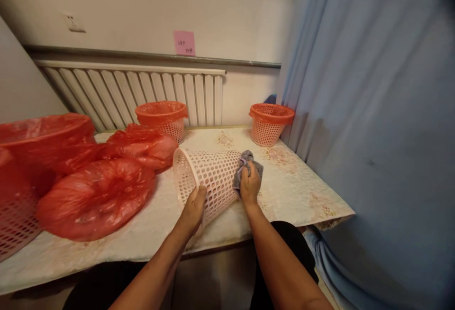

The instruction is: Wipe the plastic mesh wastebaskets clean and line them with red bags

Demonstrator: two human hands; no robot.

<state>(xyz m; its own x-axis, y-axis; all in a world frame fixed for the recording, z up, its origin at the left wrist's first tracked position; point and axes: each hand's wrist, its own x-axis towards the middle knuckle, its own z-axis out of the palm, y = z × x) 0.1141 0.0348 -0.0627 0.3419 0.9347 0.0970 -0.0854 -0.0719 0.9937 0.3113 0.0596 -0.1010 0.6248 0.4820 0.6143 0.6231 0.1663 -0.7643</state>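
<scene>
On table (291,186), between hands: tipped lattice basket (215,172), likely light, stiff, best held by rim. Left hand (192,211) clamped beside it; right hand (250,185) pressing grey rag (249,162) near base.

Wiping a basket on its side
Left hand (194,208) steadies the pink basket (209,179) on the desk (291,182); right hand (250,184) presses a grey cloth (249,164) on it.

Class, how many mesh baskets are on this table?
4: a pale basket on its side in left hand, right hand pressing a cloth to it; lined basket by the radiator; orange basket by the curtain; big basket far left. Red bags may hide more.
</scene>
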